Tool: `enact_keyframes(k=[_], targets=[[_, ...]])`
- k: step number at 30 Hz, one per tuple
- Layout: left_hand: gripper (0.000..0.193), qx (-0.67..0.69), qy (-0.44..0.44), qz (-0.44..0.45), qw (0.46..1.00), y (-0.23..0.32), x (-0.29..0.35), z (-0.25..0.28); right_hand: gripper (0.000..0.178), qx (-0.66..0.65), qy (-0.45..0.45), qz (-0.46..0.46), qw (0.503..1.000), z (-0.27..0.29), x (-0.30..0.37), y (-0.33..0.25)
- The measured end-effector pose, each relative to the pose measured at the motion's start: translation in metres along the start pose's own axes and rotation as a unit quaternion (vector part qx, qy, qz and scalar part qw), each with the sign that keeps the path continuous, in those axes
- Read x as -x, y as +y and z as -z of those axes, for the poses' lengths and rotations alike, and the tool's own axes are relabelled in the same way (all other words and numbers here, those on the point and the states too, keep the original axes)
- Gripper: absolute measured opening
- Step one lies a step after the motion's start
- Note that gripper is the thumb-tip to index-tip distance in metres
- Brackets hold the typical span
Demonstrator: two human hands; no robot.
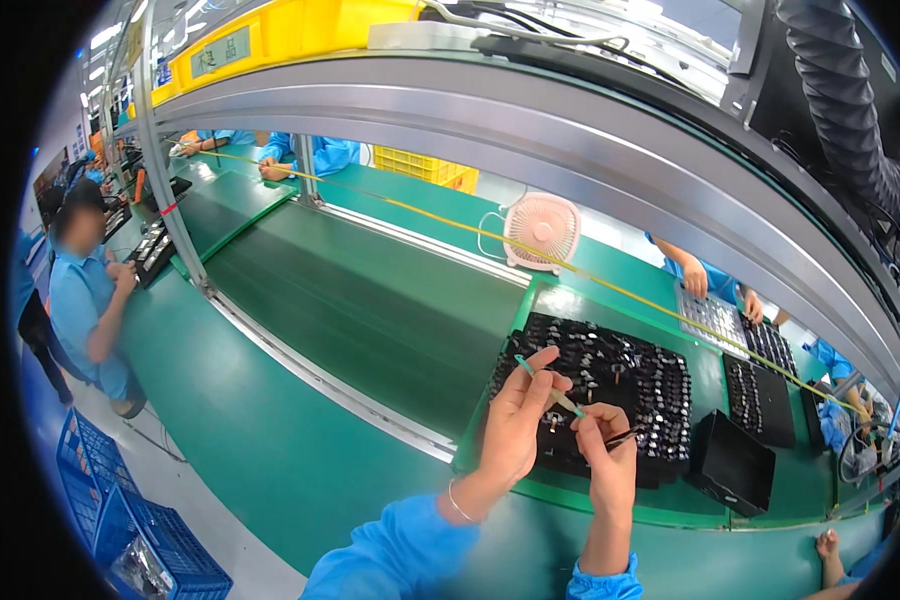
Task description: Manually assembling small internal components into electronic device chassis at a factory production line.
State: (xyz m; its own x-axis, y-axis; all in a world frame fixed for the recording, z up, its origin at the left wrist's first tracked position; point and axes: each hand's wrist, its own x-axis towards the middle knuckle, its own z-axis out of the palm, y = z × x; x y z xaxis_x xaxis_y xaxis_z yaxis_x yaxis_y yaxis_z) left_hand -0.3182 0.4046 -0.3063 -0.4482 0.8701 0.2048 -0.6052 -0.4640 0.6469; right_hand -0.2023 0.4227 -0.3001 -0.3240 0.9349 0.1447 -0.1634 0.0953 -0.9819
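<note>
1. You have one slender strip [567,402] in your two hands; your fingers cover part of it, so its full length cannot be told.
2. One slim dark tool [624,438] juts from your right hand [612,465], its tip toward the right; its kind is unclear.
3. Beneath lie small black parts [662,400] in close rows, too many and too small to count.
4. One open black box [735,460] sits just right of them, and one pink fan [542,230] stands beyond them.
5. Two blue crates [185,555] are on the floor at far left.
6. The strip's long axis runs aslant, one end up and left past your left fingers, the other down and right to your right fingertips.
7. It looks thin and straight, green at both visible ends, pale between.
8. The strip is in the air over the near left part of the black parts, above the green desk [260,430].
9. Your left hand [510,432] has its grip pinched on the strip between thumb and fingers; your right grip is closed on its lower end.
</note>
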Motion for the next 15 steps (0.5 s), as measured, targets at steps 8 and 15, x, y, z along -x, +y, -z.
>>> enact_keyframes(k=[8, 15], targets=[[0.035, -0.033, 0.023, 0.028, 0.999, 0.009, -0.008, -0.001, 0.032, 0.045, -0.066, -0.014, 0.997, 0.023, 0.003, -0.020], [0.032, -0.124, 0.017, -0.052, 0.991, 0.006, -0.018, 0.004, 0.026, 0.033, -0.058, 0.062, 0.996, 0.001, 0.001, -0.011]])
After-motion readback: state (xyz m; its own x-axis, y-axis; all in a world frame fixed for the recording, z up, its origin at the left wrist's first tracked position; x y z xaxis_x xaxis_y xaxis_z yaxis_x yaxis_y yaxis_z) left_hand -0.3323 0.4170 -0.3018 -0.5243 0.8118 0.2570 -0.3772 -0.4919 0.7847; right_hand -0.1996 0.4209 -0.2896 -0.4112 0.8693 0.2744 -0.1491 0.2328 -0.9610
